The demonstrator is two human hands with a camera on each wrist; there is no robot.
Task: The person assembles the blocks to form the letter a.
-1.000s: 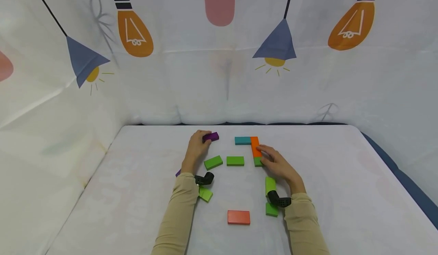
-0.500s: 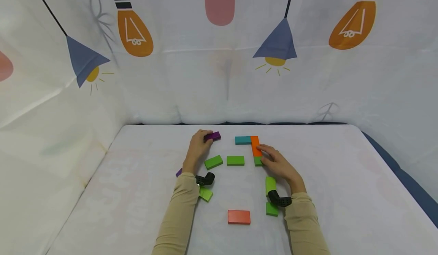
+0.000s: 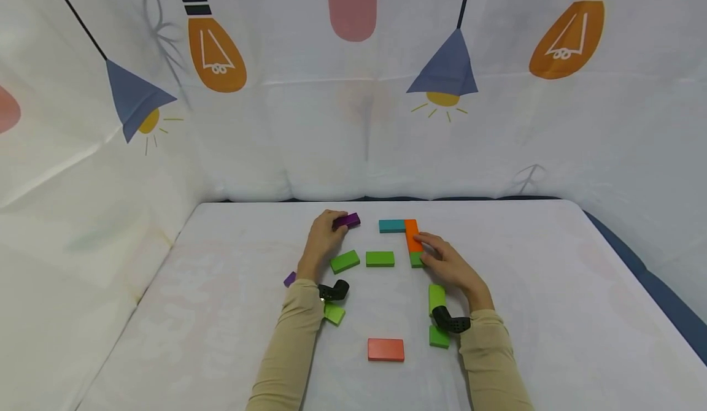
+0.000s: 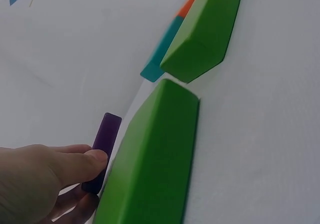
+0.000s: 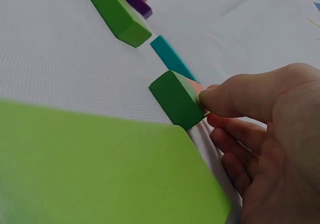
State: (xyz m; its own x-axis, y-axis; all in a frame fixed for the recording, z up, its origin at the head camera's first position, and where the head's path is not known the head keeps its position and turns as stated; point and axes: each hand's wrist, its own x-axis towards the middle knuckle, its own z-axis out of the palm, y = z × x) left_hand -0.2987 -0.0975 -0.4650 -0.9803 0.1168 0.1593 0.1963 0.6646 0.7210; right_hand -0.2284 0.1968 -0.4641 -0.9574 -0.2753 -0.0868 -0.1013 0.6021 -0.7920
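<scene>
My left hand [image 3: 322, 241] pinches a purple block [image 3: 351, 220] between thumb and fingers near the table's back edge. In the left wrist view the thumb lies along the face of this purple block [image 4: 107, 130]. My right hand [image 3: 452, 271] touches the right side of an orange block [image 3: 411, 233] and a green block [image 3: 415, 260] joined end to end. In the right wrist view its thumb is against the green block [image 5: 176, 102], with the other fingers loosely bent beside it. A teal block [image 3: 391, 226] meets the orange block's far end, making a corner.
Two green blocks, one angled [image 3: 345, 262] and one straight [image 3: 380, 259], lie between the hands. Light green blocks lie by both wrists, left [image 3: 334, 313] and right [image 3: 437, 299]. A coral block [image 3: 386, 349] lies nearer the front, and another purple block [image 3: 289, 279] shows beside the left wrist.
My left hand has slid slightly rightward with the purple block, toward the teal block, narrowing the gap. The right hand and the other blocks have stayed in place.
</scene>
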